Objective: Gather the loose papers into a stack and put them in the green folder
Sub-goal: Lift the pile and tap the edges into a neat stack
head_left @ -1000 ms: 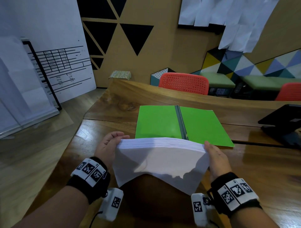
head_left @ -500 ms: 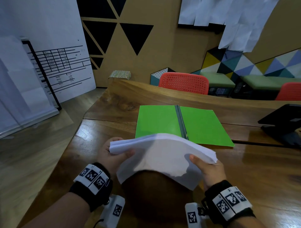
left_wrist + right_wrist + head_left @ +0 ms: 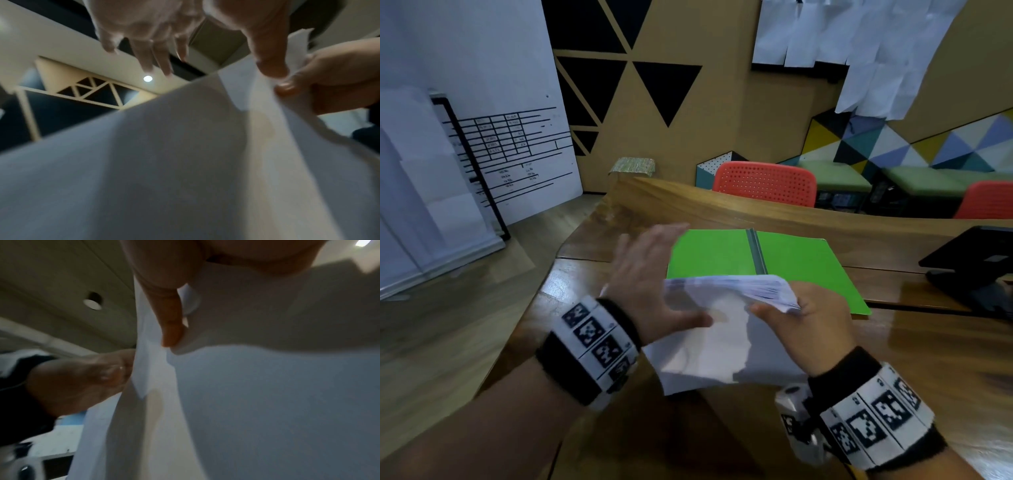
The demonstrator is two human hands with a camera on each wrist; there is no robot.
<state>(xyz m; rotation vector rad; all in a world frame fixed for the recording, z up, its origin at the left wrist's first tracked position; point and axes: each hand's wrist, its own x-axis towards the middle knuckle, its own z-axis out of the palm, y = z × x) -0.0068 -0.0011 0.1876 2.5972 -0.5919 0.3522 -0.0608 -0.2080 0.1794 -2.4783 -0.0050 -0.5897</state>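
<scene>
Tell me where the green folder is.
In the head view, the green folder lies open on the wooden table, just beyond the paper stack.

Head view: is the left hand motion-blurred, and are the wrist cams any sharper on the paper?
Head view: the left hand is smeared, fingers spread; the right hand gripping the paper stack and the green folder look sharper. Left wrist view: soft throughout, paper a grey shadowed blur. Right wrist view: equally soft, thumb and paper edge unfocused.

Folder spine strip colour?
Dark grey-green spine strip down the open bright green folder; head view.
</scene>
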